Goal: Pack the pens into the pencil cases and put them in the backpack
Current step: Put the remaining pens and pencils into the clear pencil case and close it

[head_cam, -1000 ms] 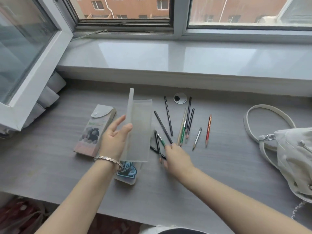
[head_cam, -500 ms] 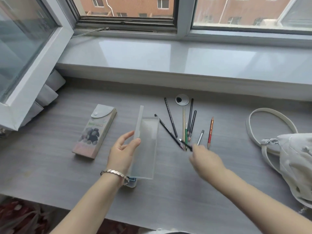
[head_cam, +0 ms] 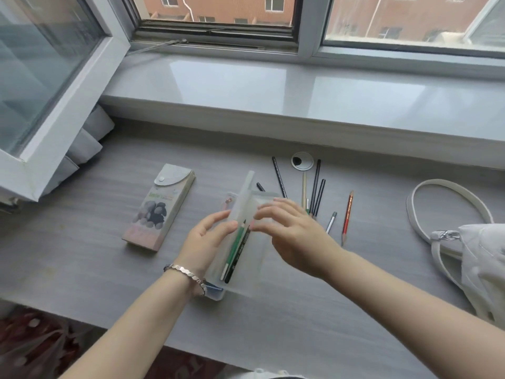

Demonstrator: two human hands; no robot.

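Grey desk [head_cam: 109,255]; left hand [head_cam: 207,242] holds clear case [head_cam: 255,258], long axis away; pencils [head_cam: 235,246] tip-far.

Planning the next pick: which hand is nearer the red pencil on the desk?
Right. The right hand hovers over the clear pencil case, just left of the red pencil, not touching it. The left hand grips the case's opposite side, farther away.
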